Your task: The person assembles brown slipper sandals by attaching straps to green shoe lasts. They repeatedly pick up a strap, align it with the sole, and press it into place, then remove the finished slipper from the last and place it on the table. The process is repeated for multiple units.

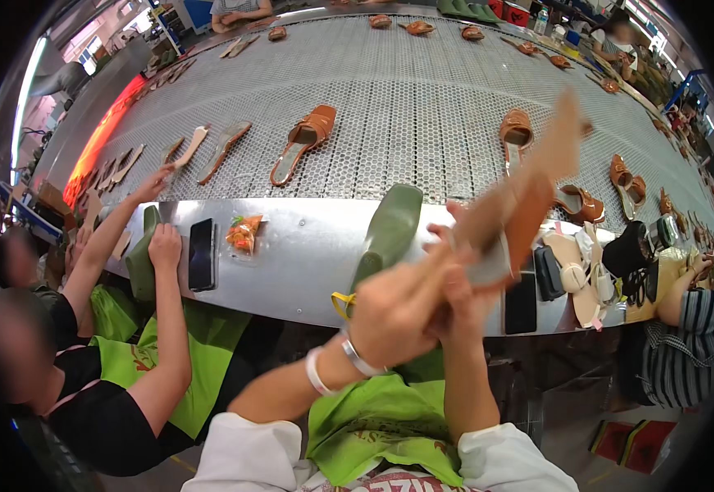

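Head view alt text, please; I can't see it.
The right hand holds a blurred brown shoe piece, the left hand close to it, over a metal ledge, near a green shoe form. Beyond, brown sandals sit on a mesh surface.

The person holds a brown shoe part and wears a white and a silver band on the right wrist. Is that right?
Wrong wrist: the head view shows the white band and silver band on the left wrist. The person does hold the shoe part.

Brown sandal (527, 225) (shoe last (395, 223) olive green)
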Demonstrator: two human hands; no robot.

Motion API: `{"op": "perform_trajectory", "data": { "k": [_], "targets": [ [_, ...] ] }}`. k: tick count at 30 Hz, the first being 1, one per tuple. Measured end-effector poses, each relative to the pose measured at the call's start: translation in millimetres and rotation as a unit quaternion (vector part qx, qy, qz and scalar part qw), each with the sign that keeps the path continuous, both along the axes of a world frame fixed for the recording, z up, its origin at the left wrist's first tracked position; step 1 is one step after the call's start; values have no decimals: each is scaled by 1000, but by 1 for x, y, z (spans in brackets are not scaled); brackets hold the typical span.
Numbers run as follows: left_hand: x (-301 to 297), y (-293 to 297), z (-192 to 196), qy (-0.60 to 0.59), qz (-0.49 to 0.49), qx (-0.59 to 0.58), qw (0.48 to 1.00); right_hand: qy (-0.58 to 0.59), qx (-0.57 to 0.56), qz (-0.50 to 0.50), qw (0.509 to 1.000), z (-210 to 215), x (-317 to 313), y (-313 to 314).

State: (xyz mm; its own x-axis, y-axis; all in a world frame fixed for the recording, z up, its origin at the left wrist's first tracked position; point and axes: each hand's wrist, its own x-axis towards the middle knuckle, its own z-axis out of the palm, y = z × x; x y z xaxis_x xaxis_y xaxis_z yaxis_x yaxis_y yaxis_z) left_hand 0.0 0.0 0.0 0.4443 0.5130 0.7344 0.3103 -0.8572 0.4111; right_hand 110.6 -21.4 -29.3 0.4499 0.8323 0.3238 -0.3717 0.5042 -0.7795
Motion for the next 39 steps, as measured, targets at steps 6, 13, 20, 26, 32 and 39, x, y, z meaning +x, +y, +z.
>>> {"op": "perform_trajectory", "data": {
  "k": [6, 13, 20, 26, 32, 39],
  "targets": [
    [-3, -63, -36, -92, -177, -206, 958, -158, -134, -148, 967, -4, 16, -74],
    [-61, -84, -69, -271, -219, -591, 727, -178, -234, 42, 955, -41, 27, -140],
    [-62, -76, -28, -254, -273, -651, 661, -92, -229, 293, 924, -40, -4, -151],
    [-85, -76, 3, -271, -219, -557, 753, 67, -162, 357, 917, -46, -16, -146],
    [-96, -60, 23, -304, -120, -540, 776, 108, -226, 342, 906, -38, -31, -143],
    [-103, -55, 39, -353, -85, -559, 746, 126, -250, 340, 898, -35, -34, -152]
  ]
}}
